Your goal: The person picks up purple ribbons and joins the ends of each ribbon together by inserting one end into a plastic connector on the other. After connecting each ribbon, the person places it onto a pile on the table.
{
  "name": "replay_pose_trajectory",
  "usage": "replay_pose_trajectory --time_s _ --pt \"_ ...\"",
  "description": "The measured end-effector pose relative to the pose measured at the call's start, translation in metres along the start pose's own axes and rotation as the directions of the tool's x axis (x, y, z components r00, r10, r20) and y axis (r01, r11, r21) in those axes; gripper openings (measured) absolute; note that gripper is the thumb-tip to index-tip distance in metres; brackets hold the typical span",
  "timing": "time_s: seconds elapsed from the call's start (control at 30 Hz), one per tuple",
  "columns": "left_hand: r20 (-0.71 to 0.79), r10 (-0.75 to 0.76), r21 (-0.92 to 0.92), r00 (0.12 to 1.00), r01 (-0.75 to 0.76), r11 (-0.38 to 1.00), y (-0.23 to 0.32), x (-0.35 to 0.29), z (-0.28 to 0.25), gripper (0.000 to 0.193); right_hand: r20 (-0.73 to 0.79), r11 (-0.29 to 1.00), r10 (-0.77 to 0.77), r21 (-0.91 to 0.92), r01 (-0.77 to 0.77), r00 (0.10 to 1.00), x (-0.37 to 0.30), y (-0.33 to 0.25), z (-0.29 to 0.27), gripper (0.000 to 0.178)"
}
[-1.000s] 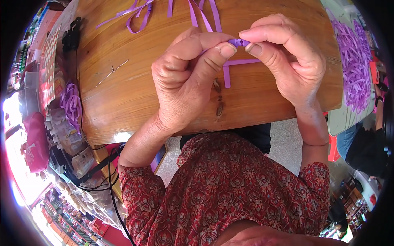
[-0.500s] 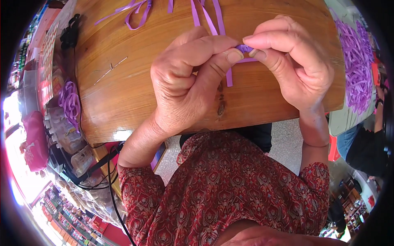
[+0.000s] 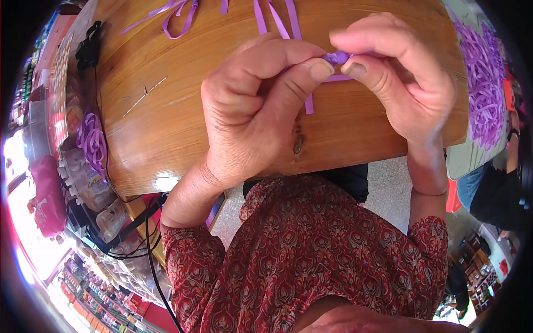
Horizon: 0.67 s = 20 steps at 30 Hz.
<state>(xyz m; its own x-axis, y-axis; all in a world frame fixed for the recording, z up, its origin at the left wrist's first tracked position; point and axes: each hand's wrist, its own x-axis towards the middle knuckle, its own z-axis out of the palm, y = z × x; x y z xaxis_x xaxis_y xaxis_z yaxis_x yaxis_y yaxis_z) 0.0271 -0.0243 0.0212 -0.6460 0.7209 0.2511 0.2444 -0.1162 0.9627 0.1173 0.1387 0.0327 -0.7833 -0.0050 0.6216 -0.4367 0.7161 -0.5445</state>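
Between the thumb and forefinger of my left hand (image 3: 250, 100) is a small knotted piece of purple ribbon (image 3: 342, 57), pinched above the table. My right hand (image 3: 402, 77) is close beside it on the right. Its thumb is near the knot, while its forefinger is lifted, leaving a gap around the purple piece. One strip runs back between those fingers; whether it touches them I cannot tell. Below the hands, a flat ribbon end (image 3: 309, 104) lies over the wood. More purple ribbon strips (image 3: 292, 19) lie at the far side.
The wooden table (image 3: 166, 133) spreads under my hands. A thin metal tool (image 3: 145, 95) lies on its left part. Purple ribbon coils (image 3: 92, 141) and a black cable (image 3: 150, 244) are at the left edge. On the right, a pale table (image 3: 466, 158) bears a ribbon heap (image 3: 484, 83); another person (image 3: 494, 191) is beside it.
My right forefinger has lifted away from its thumb, exposing more of the purple knot. My left hand keeps its pinch and has shifted slightly.
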Motion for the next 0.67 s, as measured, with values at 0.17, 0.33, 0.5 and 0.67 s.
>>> replay_pose_trajectory --time_s 0.17,0.33,0.5,0.67 --pt "0.008 0.025 -0.037 1.000 -0.024 0.999 -0.003 -0.001 -0.004 0.009 0.016 0.865 0.293 0.421 -0.272 0.956 -0.008 0.000 0.004 0.031" --pt "0.039 -0.010 -0.055 0.999 0.012 0.998 -0.002 -0.003 -0.009 0.009 0.019 0.896 0.233 0.384 -0.223 0.972 -0.008 0.007 0.008 0.028" --pt "0.085 0.117 0.172 0.990 -0.130 0.976 0.000 0.000 -0.010 0.009 0.016 0.988 -0.016 0.154 0.014 1.000 -0.001 0.011 0.004 0.026" --pt "0.120 0.105 0.252 0.987 -0.133 0.959 0.003 0.000 -0.012 0.009 0.046 1.000 -0.010 0.030 0.008 0.999 -0.002 0.001 0.001 0.025"
